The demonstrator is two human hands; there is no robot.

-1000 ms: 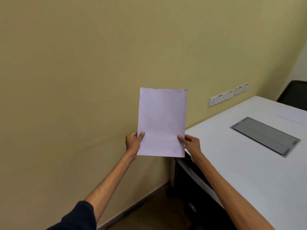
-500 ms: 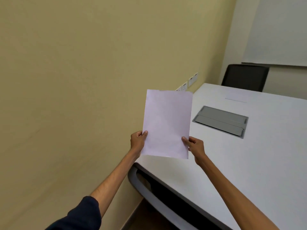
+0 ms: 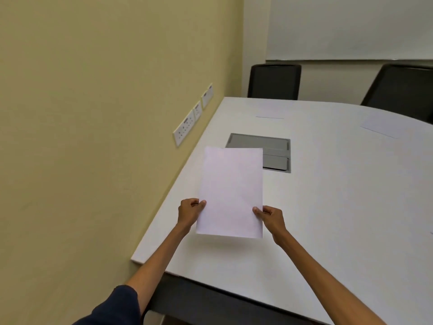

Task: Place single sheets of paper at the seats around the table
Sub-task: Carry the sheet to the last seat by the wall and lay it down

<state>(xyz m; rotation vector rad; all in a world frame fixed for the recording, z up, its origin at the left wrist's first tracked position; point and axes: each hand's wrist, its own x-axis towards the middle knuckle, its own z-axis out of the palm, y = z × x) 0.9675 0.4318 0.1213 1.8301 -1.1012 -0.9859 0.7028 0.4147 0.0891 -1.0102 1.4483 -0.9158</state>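
I hold one white sheet of paper point(image 3: 230, 193) in the air above the near left part of the white table point(image 3: 328, 219). My left hand point(image 3: 190, 211) pinches the sheet's lower left edge and my right hand point(image 3: 270, 216) pinches its lower right edge. Two more sheets lie flat on the table: one sheet point(image 3: 270, 112) in front of the far left chair point(image 3: 274, 82), another sheet point(image 3: 382, 125) in front of the far right chair point(image 3: 403, 90).
A grey cable hatch point(image 3: 276, 151) is set into the table just behind the held sheet. The yellow wall with socket plates point(image 3: 187, 127) runs along the table's left edge. A whiteboard point(image 3: 351, 26) hangs behind the chairs.
The view has swung right from the wall to the table. Both hands have carried the sheet over the tabletop and lowered it, keeping the same hold.
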